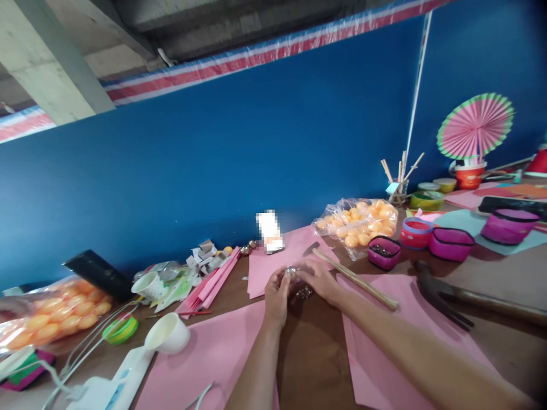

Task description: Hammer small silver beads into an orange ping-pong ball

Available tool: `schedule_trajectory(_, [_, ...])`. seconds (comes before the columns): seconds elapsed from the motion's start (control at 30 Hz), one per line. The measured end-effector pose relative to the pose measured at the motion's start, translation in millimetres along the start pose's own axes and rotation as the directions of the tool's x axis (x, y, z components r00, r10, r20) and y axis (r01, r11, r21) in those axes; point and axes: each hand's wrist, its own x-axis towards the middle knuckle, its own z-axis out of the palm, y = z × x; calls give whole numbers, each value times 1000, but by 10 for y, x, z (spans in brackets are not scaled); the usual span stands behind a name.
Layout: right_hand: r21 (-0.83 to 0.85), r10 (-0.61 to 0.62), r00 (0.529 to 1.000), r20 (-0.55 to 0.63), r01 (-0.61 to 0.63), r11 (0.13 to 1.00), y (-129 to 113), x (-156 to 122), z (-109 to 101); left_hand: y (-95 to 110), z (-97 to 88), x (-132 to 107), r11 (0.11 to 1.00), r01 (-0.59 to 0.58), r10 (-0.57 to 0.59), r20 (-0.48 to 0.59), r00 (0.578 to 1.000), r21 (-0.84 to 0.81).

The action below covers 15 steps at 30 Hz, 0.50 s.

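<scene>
My left hand [277, 293] pinches a small shiny silver ball [291, 271] between thumb and fingers, above the brown table. Close on its right, my right hand [318, 277] has its fingers drawn together at the ball. Its fingertips are blurred, so what they grip cannot be made out. Just below the hands lies a little heap of shiny metal pieces [304, 292]. Beside my right hand a small hammer [356, 279] with a pale wooden handle rests across pink paper [387, 330].
A claw hammer [448, 293] lies at right, near purple bowls [450, 244] and a bowl of small dark pieces [384, 252]. Bags of orange balls [359, 223] stand at both sides. At left are a white cup [167, 333], a power strip [128, 373] and cables. A blue partition [256, 136] rises behind.
</scene>
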Motion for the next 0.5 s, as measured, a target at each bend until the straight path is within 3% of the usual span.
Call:
schedule_trajectory(0.33, [-55,-110,992,67,114,992,6,-33,18,-15,-20,23,999,30,-31,-24,999,-13])
schedule_trajectory(0.5, [-55,-102,993,55,105,993,11,-32,14,33,8,-7,995,51,-43,84,996,-91])
